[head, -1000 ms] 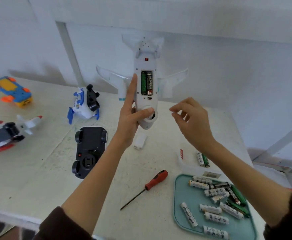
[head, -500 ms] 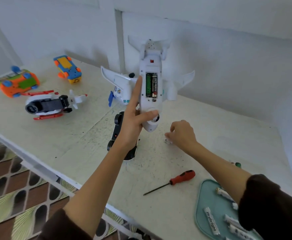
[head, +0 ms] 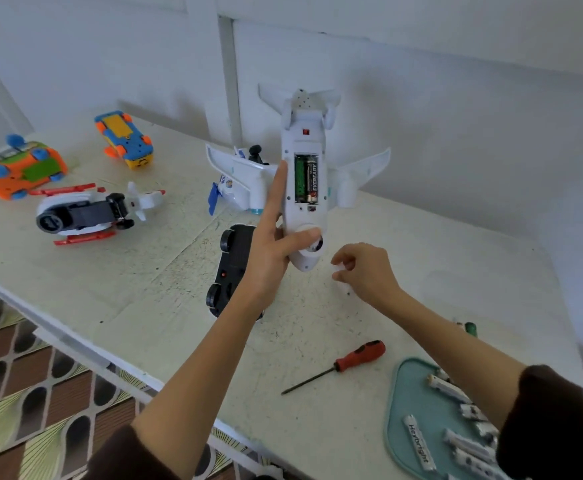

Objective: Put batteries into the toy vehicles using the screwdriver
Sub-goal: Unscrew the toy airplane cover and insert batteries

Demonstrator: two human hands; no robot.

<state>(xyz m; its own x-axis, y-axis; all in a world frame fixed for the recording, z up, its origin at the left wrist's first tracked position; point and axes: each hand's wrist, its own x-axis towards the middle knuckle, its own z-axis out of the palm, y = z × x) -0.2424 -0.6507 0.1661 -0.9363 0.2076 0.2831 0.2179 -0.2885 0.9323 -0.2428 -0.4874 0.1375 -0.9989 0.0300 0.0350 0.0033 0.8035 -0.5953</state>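
Two batteries [head: 306,180] loaded, right hand [head: 364,271] has dropped to the desk [head: 439,271].
Its fingers pinch something white, probably the cover; left hand [head: 272,251] grips the toy plane [head: 303,209].

My left forearm covers the middle and right side of the black toy car [head: 231,268]; only its left wheels show. Right hand [head: 366,271] curls over something small and pale on the table; I cannot tell what it is. Right sleeve [head: 553,427] hides part of the teal tray [head: 404,403], and the bottom edge cuts the tray off. Battery labels there are mostly blurred. Behind the plane's wing [head: 238,174], a blue-and-white toy [head: 226,188] is half hidden. A green battery [head: 471,329] peeks past my right forearm.
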